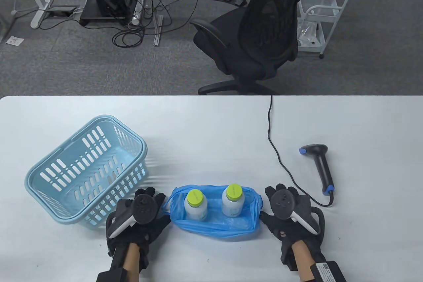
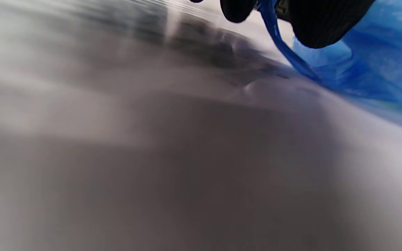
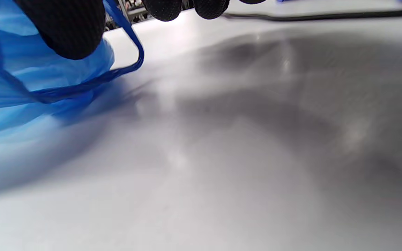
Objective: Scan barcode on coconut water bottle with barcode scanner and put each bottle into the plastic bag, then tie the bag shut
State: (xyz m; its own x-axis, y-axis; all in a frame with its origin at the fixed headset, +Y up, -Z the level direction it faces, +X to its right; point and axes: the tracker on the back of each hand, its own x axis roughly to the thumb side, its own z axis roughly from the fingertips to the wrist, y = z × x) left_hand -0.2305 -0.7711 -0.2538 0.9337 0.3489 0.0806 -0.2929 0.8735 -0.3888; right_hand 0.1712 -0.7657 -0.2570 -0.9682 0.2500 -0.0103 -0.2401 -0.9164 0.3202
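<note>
- The left hand and right hand lie low on the white desk, one at each end of the blue plastic bag.
- Each hand's fingers pinch a bag handle (the wrist views show the thin blue strap beside the fingertips).
- Two coconut water bottles stand upright inside the open bag.
- Farther back, the light-blue basket lies left, and the barcode scanner right.
</note>
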